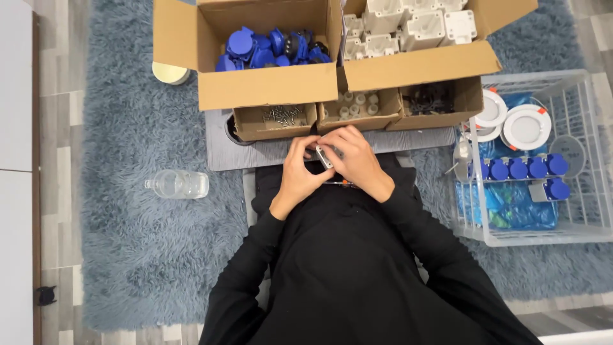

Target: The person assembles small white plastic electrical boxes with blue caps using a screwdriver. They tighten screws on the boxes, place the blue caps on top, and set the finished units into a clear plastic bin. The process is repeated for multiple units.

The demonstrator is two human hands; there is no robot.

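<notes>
A clear plastic bottle [177, 184] lies on its side on the fluffy blue-grey rug [128, 255], out of the way. The left hand [300, 171] and the right hand [355, 161] meet in the middle, over the person's lap. Their fingers curl and pinch a small grey box part [324, 155] from both sides, so it stays steady. Just ahead sit cardboard boxes of blue socket caps [268, 50], screws [283, 115] and white casings [408, 25], close enough to grab. On the right, a white basket [590, 128] holds blue sockets [523, 168] set in a neat row.
</notes>
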